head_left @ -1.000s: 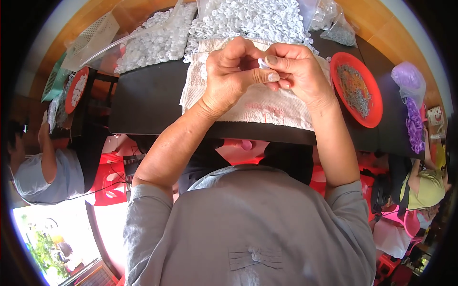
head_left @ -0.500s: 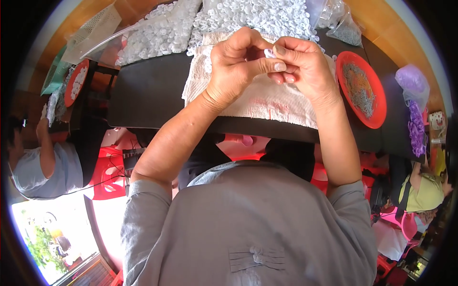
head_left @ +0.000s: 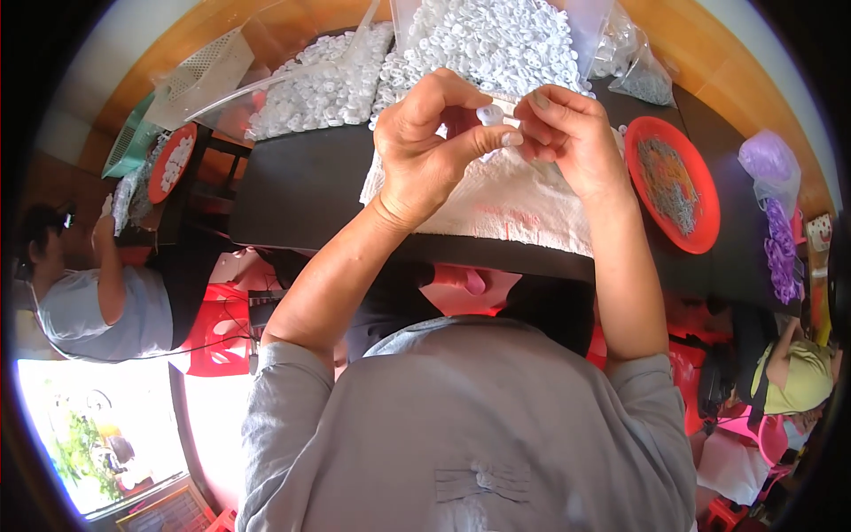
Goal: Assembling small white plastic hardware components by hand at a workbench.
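A small round white plastic piece (head_left: 489, 114) is pinched between the thumb and forefinger of my left hand (head_left: 428, 142). Just to its right, my right hand (head_left: 570, 133) has its thumb and fingers drawn together. Whatever those fingertips may hold is too small to make out. Both hands are raised above a cream towel (head_left: 523, 213) on the dark table, a small gap between them. Behind them lies a big heap of similar white plastic pieces (head_left: 487, 44), with another batch (head_left: 324, 80) in clear plastic to its left.
A red plate (head_left: 706, 213) with thin silvery and orange bits is on the dark table (head_left: 292, 195) at right. Beyond it are clear bags (head_left: 645, 80) and a purple bag (head_left: 768, 160). Co-workers sit at left (head_left: 106, 301) and right (head_left: 793, 377); baskets (head_left: 199, 75) stand far left.
My hands have drawn apart, the right moving off the white piece, which stays in my left fingers. The whole view has shifted slightly, with the table lower and further right.
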`<state>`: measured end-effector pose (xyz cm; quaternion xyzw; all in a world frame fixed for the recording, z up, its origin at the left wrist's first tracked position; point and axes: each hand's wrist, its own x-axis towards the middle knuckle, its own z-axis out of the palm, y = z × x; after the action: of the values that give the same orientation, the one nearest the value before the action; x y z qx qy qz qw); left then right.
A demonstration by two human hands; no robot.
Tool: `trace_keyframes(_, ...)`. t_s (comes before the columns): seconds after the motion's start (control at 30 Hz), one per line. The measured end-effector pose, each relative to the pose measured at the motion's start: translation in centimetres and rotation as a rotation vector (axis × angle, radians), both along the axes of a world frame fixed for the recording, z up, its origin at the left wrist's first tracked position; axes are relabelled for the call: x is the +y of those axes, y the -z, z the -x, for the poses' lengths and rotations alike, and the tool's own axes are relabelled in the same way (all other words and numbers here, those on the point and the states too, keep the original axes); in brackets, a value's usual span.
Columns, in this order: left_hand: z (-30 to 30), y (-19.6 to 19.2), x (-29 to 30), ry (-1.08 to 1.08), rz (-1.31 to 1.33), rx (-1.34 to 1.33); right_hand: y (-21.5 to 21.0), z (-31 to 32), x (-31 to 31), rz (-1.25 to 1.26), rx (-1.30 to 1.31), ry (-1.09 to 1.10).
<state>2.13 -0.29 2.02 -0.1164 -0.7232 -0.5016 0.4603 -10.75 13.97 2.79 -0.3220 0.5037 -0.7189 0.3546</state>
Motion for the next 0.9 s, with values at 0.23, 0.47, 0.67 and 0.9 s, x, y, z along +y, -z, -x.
trace_keyframes(0.23,-0.9,-0.1,0.5,0.010,0.094,-0.011,-0.9,-1.6,0.4,0.013,0.069,-0.013)
trace_keyframes(0.47,0.4,0.8,2.1,0.062,-0.028,0.018,-1.4,-1.8,1.1,0.043,0.191,-0.054)
trace_keyframes(0.67,1.1,1.1,2.0,-0.056,0.071,0.050,-1.6,-1.7,1.4,0.003,0.225,-0.041)
trace_keyframes(0.9,1.4,1.6,1.8,-0.130,0.125,0.076,-1.5,-2.7,1.1,0.004,0.222,0.007)
